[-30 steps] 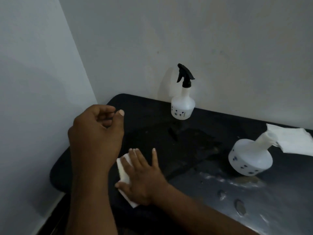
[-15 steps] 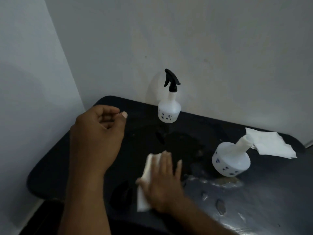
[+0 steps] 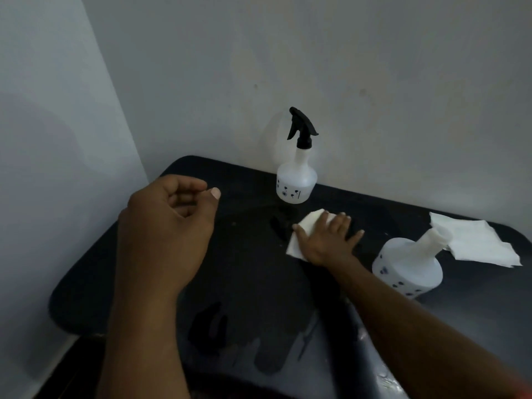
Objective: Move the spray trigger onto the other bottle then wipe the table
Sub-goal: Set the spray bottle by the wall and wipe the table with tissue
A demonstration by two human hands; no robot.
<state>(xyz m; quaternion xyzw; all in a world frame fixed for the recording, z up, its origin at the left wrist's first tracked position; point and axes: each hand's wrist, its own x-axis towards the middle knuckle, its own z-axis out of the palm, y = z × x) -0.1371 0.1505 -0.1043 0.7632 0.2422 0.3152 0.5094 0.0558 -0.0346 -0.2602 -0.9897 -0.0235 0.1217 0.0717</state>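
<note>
A white bottle (image 3: 296,180) with the black spray trigger (image 3: 301,128) on top stands at the back of the black table (image 3: 121,272), by the wall. A second white bottle (image 3: 408,269) without a trigger stands at the right, its bare neck tilted toward the back right. My right hand (image 3: 328,240) lies flat on a folded white tissue (image 3: 305,231), pressing it to the wet tabletop just in front of the trigger bottle. My left hand (image 3: 167,234) hovers over the table's left part, fingers loosely curled, holding nothing.
A stack of white tissues (image 3: 478,240) lies at the back right, behind the second bottle. Wet streaks shine on the tabletop near the front. Pale walls close the table in at the left and back.
My right hand has slid the tissue from the front left of the table toward the back middle, near the trigger bottle. The left hand has stayed curled in about the same place.
</note>
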